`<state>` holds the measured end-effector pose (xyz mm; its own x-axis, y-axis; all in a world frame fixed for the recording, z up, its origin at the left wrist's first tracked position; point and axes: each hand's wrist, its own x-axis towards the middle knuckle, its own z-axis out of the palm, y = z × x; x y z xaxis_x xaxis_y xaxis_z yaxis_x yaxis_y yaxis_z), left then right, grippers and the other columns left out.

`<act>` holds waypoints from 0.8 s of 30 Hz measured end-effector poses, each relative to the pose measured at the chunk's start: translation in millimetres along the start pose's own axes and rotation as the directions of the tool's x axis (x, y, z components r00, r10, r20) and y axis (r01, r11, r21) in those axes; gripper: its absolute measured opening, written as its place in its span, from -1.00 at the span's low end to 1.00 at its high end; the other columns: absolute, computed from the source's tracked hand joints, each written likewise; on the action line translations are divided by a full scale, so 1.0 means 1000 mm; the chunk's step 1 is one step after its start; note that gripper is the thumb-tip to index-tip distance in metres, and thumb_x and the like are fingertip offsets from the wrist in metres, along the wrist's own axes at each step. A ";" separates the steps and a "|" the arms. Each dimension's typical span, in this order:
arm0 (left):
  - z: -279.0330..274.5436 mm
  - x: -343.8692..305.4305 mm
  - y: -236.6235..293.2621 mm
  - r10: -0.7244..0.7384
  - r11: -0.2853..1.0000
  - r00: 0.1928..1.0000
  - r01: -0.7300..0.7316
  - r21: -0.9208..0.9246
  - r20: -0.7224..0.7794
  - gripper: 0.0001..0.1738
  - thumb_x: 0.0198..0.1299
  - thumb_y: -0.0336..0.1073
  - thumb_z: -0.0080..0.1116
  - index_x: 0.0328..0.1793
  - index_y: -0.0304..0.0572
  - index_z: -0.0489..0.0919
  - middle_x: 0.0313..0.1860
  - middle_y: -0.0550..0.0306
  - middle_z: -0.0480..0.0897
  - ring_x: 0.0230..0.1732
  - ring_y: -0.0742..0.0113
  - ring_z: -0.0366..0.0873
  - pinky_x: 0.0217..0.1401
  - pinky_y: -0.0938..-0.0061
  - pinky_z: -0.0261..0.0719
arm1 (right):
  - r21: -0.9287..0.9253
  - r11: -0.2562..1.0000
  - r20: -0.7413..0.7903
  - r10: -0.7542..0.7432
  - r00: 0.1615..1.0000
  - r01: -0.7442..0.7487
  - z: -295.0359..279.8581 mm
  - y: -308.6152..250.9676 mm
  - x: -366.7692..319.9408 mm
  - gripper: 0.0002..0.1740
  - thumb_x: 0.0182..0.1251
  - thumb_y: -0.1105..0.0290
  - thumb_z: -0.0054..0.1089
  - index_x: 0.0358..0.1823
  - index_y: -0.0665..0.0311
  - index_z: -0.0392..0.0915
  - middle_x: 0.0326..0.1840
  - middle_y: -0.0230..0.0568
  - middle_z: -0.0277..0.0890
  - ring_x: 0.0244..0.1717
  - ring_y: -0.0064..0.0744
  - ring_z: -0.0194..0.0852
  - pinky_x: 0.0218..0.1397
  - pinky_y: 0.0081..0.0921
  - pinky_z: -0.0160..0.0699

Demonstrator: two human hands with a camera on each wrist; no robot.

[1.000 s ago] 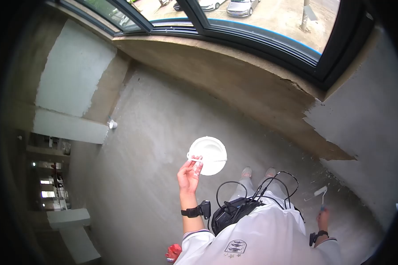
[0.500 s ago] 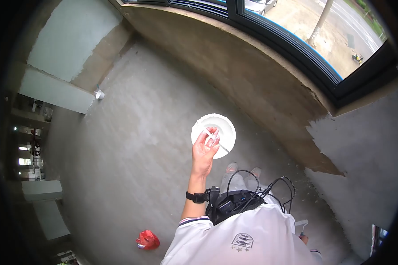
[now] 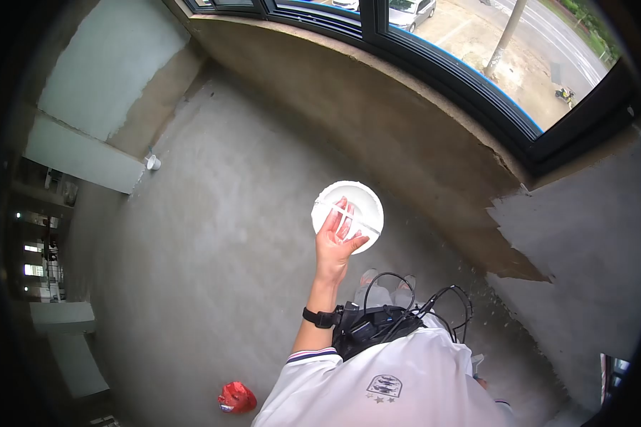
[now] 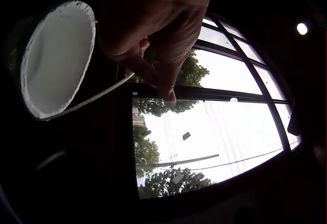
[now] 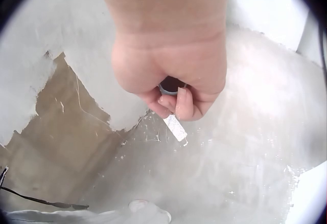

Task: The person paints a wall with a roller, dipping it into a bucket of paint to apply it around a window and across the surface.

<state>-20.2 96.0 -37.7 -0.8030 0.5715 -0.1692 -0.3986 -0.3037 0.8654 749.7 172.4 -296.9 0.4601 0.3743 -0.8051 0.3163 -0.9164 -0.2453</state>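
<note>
In the head view my left hand (image 3: 332, 245) holds a white bucket (image 3: 377, 205) by its thin bail handle (image 3: 367, 227), fingers over the bucket's mouth. The left wrist view has the bucket (image 4: 36, 73) hanging beside the hand (image 4: 150, 35), its rim crusted white and the handle (image 4: 102, 93) running up to the fingers. Low by my right side, my right hand (image 5: 171, 68) grips the handle end of a paint roller, whose white sleeve (image 5: 176, 128) shows beyond the fingers. In the head view the shirt hides most of that hand and roller.
A red plastic bag (image 3: 236, 397) lies on the grey floor (image 3: 214, 270). A small white pail (image 3: 154, 162) stands by the far wall. Partly coated walls (image 3: 577, 228) and a dark-framed window (image 3: 449, 82) border the room. Cables (image 3: 452, 302) loop from a black waist pack (image 3: 370, 331).
The head view has shifted, bringing the red bag further into sight. My left hand's fingers now spread over the bucket's mouth. The right hand and roller have slipped mostly behind the shirt.
</note>
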 end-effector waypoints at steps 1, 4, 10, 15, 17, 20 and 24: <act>0.001 0.001 -0.001 0.001 1.000 1.000 -0.001 0.000 0.007 -0.06 -0.01 -0.70 0.38 0.54 -0.34 0.21 0.57 -0.02 0.21 0.59 0.11 0.13 0.45 0.37 0.36 | 0.006 1.000 0.010 0.007 1.000 -0.007 0.002 0.002 -0.011 -0.87 0.27 0.46 -0.01 -0.21 0.35 0.44 -0.68 -0.37 0.11 -0.73 -0.53 0.02 -0.70 -0.52 0.07; 0.000 0.004 -0.002 0.082 0.995 0.995 -0.079 -0.059 0.052 -0.06 0.00 -0.68 0.38 0.54 -0.39 0.19 0.57 -0.05 0.20 0.60 0.07 0.10 0.53 0.31 0.28 | 0.005 1.000 0.047 0.005 0.999 -0.006 0.002 -0.006 -0.031 -0.87 0.28 0.46 -0.01 -0.20 0.33 0.44 -0.68 -0.38 0.10 -0.74 -0.54 0.02 -0.70 -0.52 0.07; 0.014 0.009 0.012 0.071 0.997 0.990 -0.070 -0.010 0.119 -0.13 0.07 -0.66 0.33 0.53 -0.44 0.19 0.56 -0.10 0.22 0.56 0.05 0.20 0.48 0.35 0.36 | 0.076 0.997 0.114 -0.037 0.993 0.029 0.003 -0.031 -0.042 -0.88 0.30 0.45 -0.01 -0.19 0.30 0.43 -0.68 -0.40 0.10 -0.74 -0.56 0.02 -0.70 -0.54 0.06; 0.036 0.008 0.032 0.050 0.999 0.986 -0.047 -0.021 0.158 -0.15 0.04 -0.69 0.31 0.51 -0.43 0.23 0.54 -0.07 0.26 0.57 0.12 0.20 0.42 0.43 0.39 | 0.171 0.984 0.136 -0.076 0.988 0.052 -0.017 -0.041 -0.057 -0.89 0.32 0.44 -0.01 -0.17 0.27 0.43 -0.68 -0.42 0.10 -0.74 -0.57 0.01 -0.71 -0.55 0.06; 0.044 0.006 0.038 0.048 0.999 0.986 -0.048 -0.003 0.158 -0.15 0.02 -0.71 0.30 0.50 -0.43 0.23 0.53 -0.05 0.27 0.57 0.12 0.20 0.40 0.45 0.39 | 0.230 0.969 0.116 -0.116 0.986 0.087 -0.041 -0.063 -0.060 -0.89 0.33 0.44 -0.01 -0.17 0.26 0.43 -0.68 -0.43 0.10 -0.74 -0.58 0.01 -0.71 -0.55 0.06; 0.055 0.007 0.038 0.043 0.999 0.983 -0.045 0.009 0.179 -0.15 -0.02 -0.71 0.31 0.47 -0.42 0.26 0.53 -0.05 0.26 0.58 0.07 0.17 0.35 0.34 0.47 | 0.360 0.915 0.082 -0.225 0.971 0.182 -0.060 -0.125 -0.051 -0.89 0.34 0.44 -0.01 -0.16 0.25 0.43 -0.68 -0.44 0.10 -0.74 -0.58 0.01 -0.71 -0.56 0.06; 0.073 0.013 0.037 0.020 0.999 0.980 -0.026 0.031 0.200 -0.14 -0.10 -0.70 0.39 0.42 -0.44 0.31 0.46 -0.06 0.32 0.46 0.06 0.33 0.18 0.35 0.61 | 0.537 0.796 0.079 -0.378 0.922 0.280 -0.041 -0.222 -0.046 -0.90 0.35 0.43 -0.01 -0.15 0.22 0.43 -0.68 -0.45 0.10 -0.74 -0.60 0.01 -0.71 -0.56 0.06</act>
<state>-13.4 147.9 26.6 -0.7058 0.7063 -0.0545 -0.3634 -0.2949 0.8837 692.5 364.3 -182.9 0.2392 0.6806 -0.6925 -0.0647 -0.7004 -0.7108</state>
